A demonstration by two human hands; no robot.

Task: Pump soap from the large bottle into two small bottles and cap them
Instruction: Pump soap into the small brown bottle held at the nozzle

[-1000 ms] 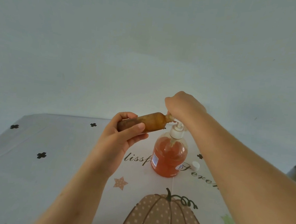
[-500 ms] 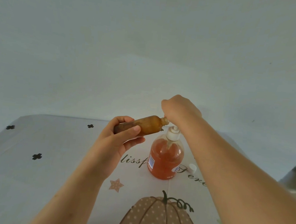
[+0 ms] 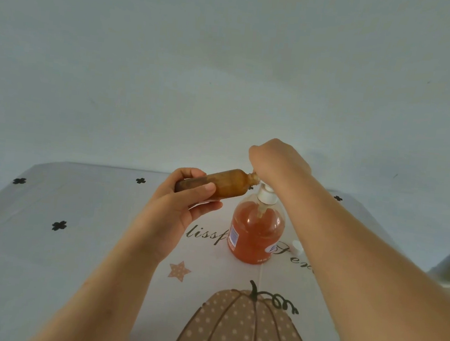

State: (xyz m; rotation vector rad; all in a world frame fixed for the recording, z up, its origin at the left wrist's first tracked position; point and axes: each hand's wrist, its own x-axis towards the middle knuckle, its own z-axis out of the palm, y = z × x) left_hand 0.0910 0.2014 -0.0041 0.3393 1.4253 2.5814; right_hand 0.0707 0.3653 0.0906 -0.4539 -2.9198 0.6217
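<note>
A large clear bottle (image 3: 255, 233) of orange soap stands on the table with a white pump (image 3: 267, 195) on top. My right hand (image 3: 278, 161) is over the pump head with its fingers curled down on it, hiding the nozzle. My left hand (image 3: 185, 199) grips a small amber bottle (image 3: 225, 185) held nearly on its side, its open neck pointing right and meeting the pump under my right hand. A small white cap (image 3: 297, 246) lies on the table just right of the large bottle. A second small bottle is not in view.
The table (image 3: 58, 264) wears a white cloth printed with a dotted pumpkin (image 3: 244, 331), a star, script lettering and small black crosses. A plain pale wall rises behind the table. A dark object shows at the far right edge.
My right hand and the pump head went down and have come back up a little. The small bottle stays at the nozzle in my left hand. The camera view shifted slightly.
</note>
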